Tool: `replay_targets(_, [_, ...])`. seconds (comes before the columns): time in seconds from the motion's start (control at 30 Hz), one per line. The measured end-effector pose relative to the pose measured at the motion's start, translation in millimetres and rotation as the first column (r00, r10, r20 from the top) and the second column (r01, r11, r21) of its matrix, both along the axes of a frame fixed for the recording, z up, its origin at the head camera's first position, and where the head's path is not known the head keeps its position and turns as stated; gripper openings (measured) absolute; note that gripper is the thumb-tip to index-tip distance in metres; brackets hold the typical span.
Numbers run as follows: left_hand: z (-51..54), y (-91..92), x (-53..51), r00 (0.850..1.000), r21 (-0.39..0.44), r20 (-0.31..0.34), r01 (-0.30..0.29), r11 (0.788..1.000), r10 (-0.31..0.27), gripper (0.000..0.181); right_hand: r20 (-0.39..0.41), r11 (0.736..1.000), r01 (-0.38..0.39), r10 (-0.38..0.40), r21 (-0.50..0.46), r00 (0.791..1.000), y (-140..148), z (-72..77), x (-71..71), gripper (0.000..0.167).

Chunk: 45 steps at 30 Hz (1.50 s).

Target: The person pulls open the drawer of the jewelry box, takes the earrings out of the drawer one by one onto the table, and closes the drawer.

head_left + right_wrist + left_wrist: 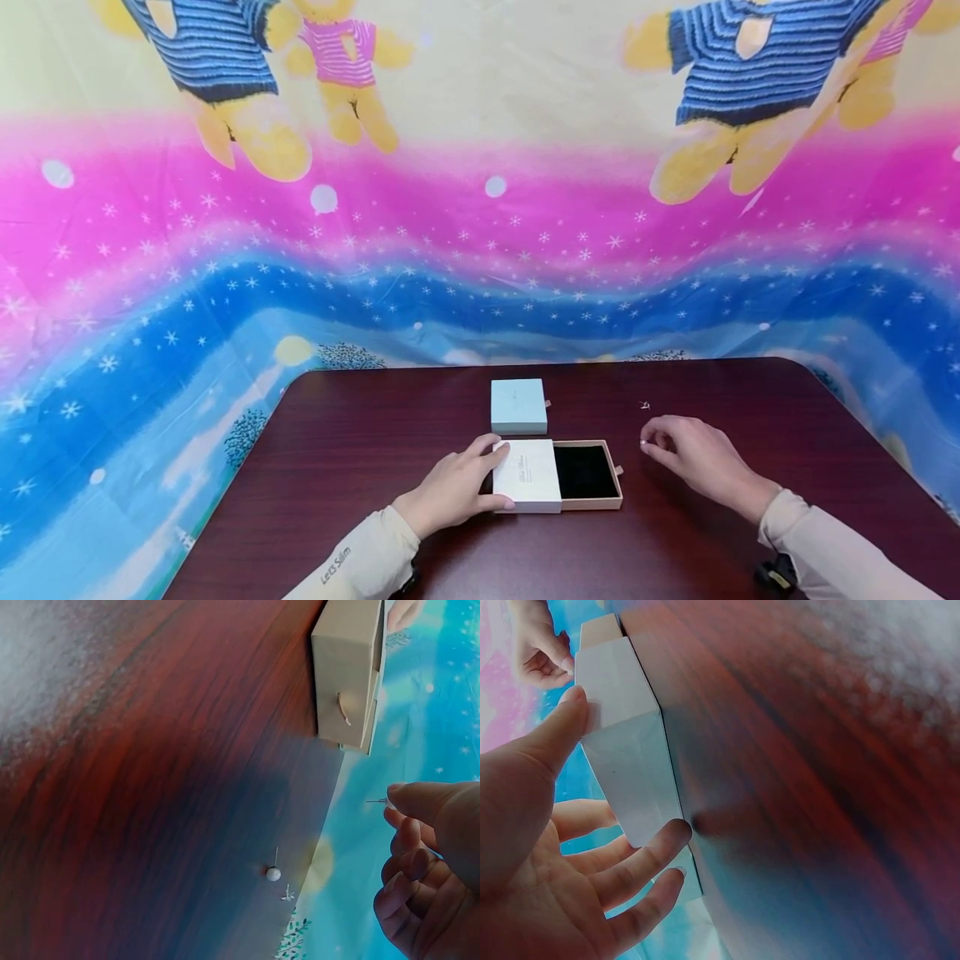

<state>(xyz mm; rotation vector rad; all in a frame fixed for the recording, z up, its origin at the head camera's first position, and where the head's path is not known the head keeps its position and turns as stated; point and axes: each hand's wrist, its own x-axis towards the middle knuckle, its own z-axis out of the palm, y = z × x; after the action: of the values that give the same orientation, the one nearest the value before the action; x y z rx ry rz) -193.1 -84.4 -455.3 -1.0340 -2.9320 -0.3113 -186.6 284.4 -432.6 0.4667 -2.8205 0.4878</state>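
My left hand (453,487) grips a white jewelry box (528,479) by its sleeve, thumb on the near side and fingers at the far side. The box's drawer (591,503) is pulled partly out to the right, showing a black lining and a small ribbon tab (343,709). To the right of the box, raised above the table, my right hand (701,458) pinches a stud earring (377,801) between thumb and forefinger. Its thin post sticks out; the fingertips hide most of the rest. Beyond that hand, a pearl stud earring (274,874) lies beside a small silver piece (287,892).
A pale blue box (517,404) with a ribbon tab stands shut just behind the white one. Everything rests on a dark reddish wooden table (360,417). A printed cloth (480,250) with bears and snowflakes hangs behind the table's far edge.
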Motion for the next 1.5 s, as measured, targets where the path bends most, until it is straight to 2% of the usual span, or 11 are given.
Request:
replay_targets(0.53, [-1.7,-0.5,-0.4,1.000,0.004,0.002,-0.004,1.000,0.004,0.078,0.054,0.999,0.034,-0.033,-0.005,0.998,11,-3.2,-3.4,0.006])
replay_targets(1.07, [-2.9,-0.6,-0.8,1.000,0.008,-0.003,-0.008,1.000,0.008,0.078,0.060,0.998,0.052,-0.051,-0.017,0.997,20,-14.0,-4.0,0.004])
replay_targets(1.3, [-2.4,-0.7,-0.4,1.000,0.013,0.001,-0.006,1.000,0.006,0.077,0.093,0.997,0.062,-0.058,-0.040,0.994,24,-19.8,-3.8,0.010])
replay_targets(1.5, [-2.2,-0.7,0.1,1.000,0.017,-0.002,-0.003,1.000,0.004,0.077,0.111,0.997,0.062,-0.056,-0.053,0.992,26,-24.6,-4.8,0.008])
